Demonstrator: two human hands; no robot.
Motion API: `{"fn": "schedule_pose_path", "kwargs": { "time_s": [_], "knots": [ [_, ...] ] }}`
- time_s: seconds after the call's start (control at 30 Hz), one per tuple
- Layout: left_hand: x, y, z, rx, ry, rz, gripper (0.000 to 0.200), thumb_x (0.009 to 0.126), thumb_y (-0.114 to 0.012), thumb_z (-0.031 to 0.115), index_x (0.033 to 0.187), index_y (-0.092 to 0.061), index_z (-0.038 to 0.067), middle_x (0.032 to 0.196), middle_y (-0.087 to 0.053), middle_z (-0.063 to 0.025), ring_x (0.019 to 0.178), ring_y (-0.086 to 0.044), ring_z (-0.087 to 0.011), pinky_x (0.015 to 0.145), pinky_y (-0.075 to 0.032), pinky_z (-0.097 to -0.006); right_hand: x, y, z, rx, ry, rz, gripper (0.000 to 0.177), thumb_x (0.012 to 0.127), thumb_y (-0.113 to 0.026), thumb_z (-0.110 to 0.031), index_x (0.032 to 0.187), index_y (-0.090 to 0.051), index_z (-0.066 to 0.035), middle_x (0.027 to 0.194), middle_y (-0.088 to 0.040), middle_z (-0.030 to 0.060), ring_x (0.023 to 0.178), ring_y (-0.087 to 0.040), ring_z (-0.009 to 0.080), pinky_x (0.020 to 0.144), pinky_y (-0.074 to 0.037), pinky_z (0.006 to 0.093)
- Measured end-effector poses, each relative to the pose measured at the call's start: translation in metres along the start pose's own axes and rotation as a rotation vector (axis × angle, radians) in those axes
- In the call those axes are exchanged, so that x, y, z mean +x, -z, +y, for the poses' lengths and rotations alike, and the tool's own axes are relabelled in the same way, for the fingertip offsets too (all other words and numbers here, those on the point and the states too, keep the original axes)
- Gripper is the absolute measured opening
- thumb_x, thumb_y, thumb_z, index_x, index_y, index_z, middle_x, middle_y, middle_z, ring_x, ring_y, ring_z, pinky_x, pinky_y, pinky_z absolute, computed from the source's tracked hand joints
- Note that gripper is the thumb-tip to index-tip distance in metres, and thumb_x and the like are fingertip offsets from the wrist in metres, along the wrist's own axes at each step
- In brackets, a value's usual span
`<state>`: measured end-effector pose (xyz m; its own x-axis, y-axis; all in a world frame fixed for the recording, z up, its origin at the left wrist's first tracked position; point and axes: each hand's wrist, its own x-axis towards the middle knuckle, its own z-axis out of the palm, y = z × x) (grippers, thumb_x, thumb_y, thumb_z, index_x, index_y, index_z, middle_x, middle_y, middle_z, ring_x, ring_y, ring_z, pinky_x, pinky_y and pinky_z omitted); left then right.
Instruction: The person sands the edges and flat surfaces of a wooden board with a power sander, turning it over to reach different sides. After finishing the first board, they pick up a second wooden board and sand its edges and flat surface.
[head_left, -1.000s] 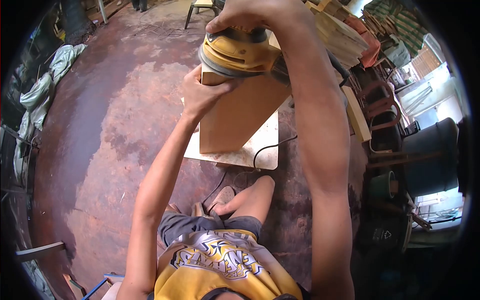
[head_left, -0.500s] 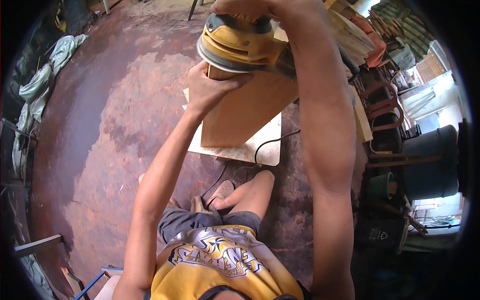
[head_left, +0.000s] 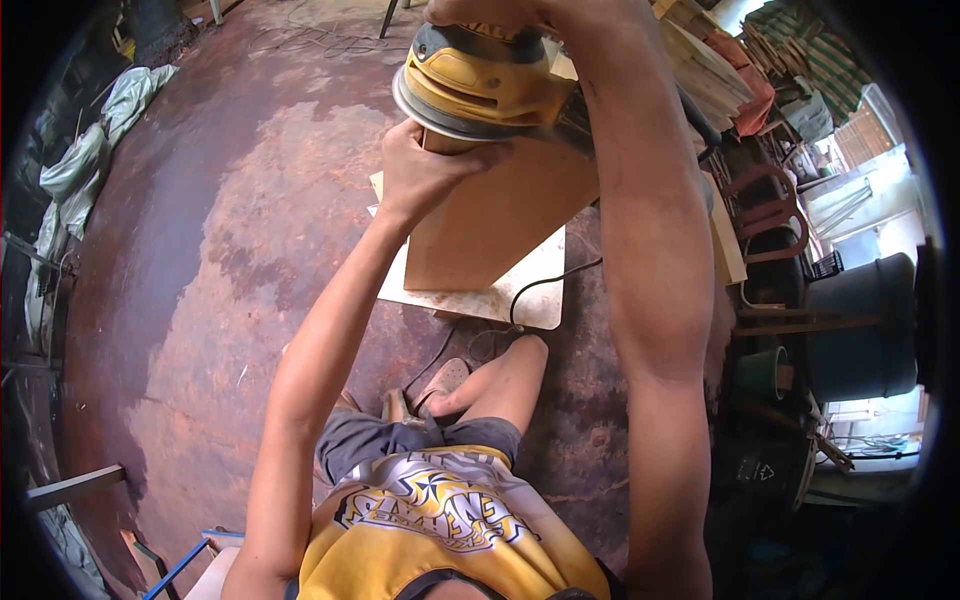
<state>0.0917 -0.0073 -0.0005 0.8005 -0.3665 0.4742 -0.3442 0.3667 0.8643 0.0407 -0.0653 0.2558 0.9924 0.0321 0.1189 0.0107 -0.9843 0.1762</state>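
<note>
On workpiece [head_left: 500, 220] | right hand [head_left: 497, 12] curled over sander [head_left: 480, 82] | left hand [head_left: 422, 178] clasping just below

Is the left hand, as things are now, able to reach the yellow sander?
Probably yes: the left hand is close to the yellow sander, with nothing visible blocking the way. But this hand holds the brown wooden piece, so it would likely need to let go first.

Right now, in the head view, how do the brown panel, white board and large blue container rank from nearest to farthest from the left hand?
From the left hand:
1. Brown panel: in its grip.
2. White board: underneath the panel.
3. Large blue container: far off at the right side.
</note>
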Motion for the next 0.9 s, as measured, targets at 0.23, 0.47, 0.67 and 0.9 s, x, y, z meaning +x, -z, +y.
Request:
{"fn": "schedule_pose_path", "kwargs": {
  "time_s": [0.23, 0.47, 0.67, 0.9],
  "knots": [
    [0.001, 0.001, 0.0, 0.008, 0.028, 0.002, 0.039, 0.067, -0.094, 0.015, 0.097, -0.075, -0.002, 0.095, -0.077, -0.006, 0.086, -0.072, -0.0118, 0.08, -0.06, -0.0292, 0.001, -0.005, 0.001, 0.067, -0.038, 0.071, 0.038, 0.073, -0.067, -0.022, 0.107, -0.075, -0.007, 0.109, -0.074, 0.0172, 0.102, -0.071, 0.0316, 0.087, -0.057, 0.0405],
    [0.0, 0.0, 0.006, -0.042, 0.006, -0.012, 0.039, 0.069, -0.092, 0.012, 0.101, -0.074, -0.002, 0.097, -0.077, -0.0061, 0.087, -0.072, -0.0114, 0.08, -0.06, -0.0289, 0.001, -0.004, -0.002, 0.056, -0.069, 0.076, 0.046, 0.07, -0.068, -0.022, 0.113, -0.072, -0.008, 0.116, -0.072, 0.0177, 0.108, -0.069, 0.0316, 0.092, -0.056, 0.0396],
    [-0.002, 0.0, 0.012, 0.081, 0.04, -0.015, 0.035, 0.074, -0.089, 0.008, 0.104, -0.074, -0.004, 0.099, -0.077, -0.0079, 0.089, -0.073, -0.0126, 0.081, -0.06, -0.0281, -0.002, -0.004, -0.001, 0.091, -0.075, 0.103, 0.053, 0.07, -0.067, -0.022, 0.121, -0.068, -0.009, 0.119, -0.071, 0.0177, 0.111, -0.068, 0.0314, 0.095, -0.055, 0.0398],
    [-0.001, -0.001, 0.008, 0.039, 0.038, 0.007, 0.042, 0.068, -0.094, 0.019, 0.1, -0.075, -0.001, 0.097, -0.077, -0.0056, 0.087, -0.072, -0.0107, 0.08, -0.06, -0.0288, -0.004, -0.004, -0.001, 0.101, -0.095, 0.111, 0.056, 0.07, -0.067, -0.022, 0.125, -0.067, -0.01, 0.12, -0.071, 0.0172, 0.112, -0.068, 0.0307, 0.097, -0.055, 0.0389]
  ]
}}
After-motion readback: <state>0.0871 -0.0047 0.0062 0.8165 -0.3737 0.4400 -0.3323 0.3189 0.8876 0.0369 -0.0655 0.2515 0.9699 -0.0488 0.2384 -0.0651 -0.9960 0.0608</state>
